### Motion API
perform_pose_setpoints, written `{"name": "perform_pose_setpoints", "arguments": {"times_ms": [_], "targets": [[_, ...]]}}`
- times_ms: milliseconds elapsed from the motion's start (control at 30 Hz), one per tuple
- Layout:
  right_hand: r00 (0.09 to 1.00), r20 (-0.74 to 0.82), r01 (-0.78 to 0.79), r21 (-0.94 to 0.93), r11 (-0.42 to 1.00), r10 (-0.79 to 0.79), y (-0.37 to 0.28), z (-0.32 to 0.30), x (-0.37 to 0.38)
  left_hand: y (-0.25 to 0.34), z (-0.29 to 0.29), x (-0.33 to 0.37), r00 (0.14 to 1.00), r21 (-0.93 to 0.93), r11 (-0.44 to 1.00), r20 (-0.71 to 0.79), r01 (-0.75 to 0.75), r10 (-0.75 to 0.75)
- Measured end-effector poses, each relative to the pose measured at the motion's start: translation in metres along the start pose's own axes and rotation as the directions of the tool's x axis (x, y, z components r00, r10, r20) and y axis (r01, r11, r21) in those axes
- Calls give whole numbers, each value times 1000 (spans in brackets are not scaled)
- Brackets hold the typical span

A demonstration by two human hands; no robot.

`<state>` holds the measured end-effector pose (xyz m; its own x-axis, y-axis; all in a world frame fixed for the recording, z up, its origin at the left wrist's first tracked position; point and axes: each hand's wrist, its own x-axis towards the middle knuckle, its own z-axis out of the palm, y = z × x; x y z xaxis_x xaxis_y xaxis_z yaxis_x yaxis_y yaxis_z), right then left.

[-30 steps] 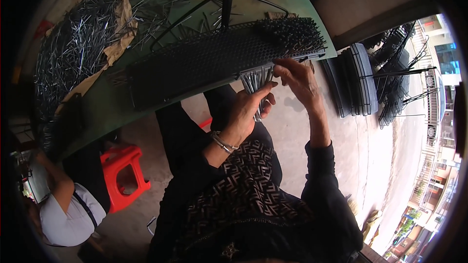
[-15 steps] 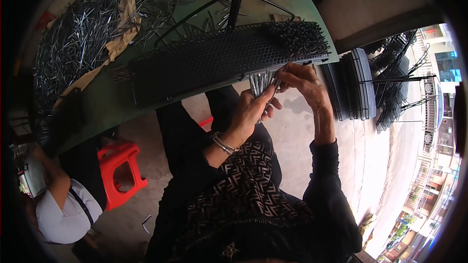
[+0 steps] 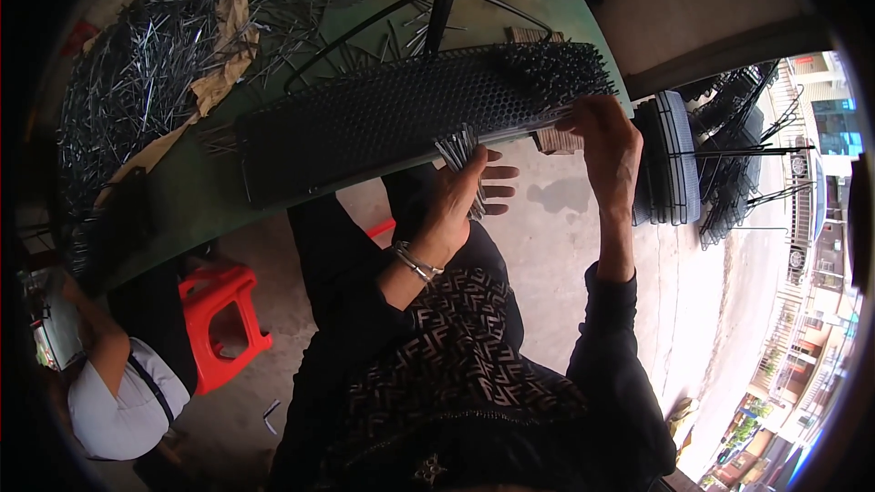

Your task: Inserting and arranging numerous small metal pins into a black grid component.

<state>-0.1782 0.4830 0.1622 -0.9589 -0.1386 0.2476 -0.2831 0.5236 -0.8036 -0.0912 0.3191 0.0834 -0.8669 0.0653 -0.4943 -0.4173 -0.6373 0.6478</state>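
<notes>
My left hand (image 3: pixel 448 210) holds a bundle of thin, shiny dark sticks (image 3: pixel 455 145) under its thumb, with the other fingers stretched out to the right. It is just below the near edge of a long black panel full of small holes (image 3: pixel 365 118). My right hand (image 3: pixel 611 153) is at that panel's right end, its fingertips pinched together; whatever they hold is too small to make out. Beside those fingertips, a dense cluster of short dark sticks (image 3: pixel 558 71) stands up from the panel's holes.
The panel lies on a green table (image 3: pixel 173 210), under a black metal frame (image 3: pixel 440 5). A heap of loose sticks (image 3: pixel 150 82) rests on brown paper at left. A red stool (image 3: pixel 223 323) and another person's white-clothed body (image 3: pixel 128 401) are lower left. Dark racks (image 3: pixel 670 159) stand at right.
My right hand has left the bundle and moved up and right to the panel's end. The left hand has shifted slightly left, its fingers now straightened, the bundle still in it.
</notes>
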Motion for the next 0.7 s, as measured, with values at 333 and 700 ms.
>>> {"name": "perform_pose_setpoints", "arguments": {"times_ms": [333, 700], "targets": [[969, -128, 181, -223, 958, -213, 28, 28, 23, -13, -3, 10, 991, -262, 956, 63, 131, -119], [989, -47, 114, -329, 938, -137, 34, 32, 35, -7, -2, 6, 990, -278, 950, 29, 144, -141]]}}
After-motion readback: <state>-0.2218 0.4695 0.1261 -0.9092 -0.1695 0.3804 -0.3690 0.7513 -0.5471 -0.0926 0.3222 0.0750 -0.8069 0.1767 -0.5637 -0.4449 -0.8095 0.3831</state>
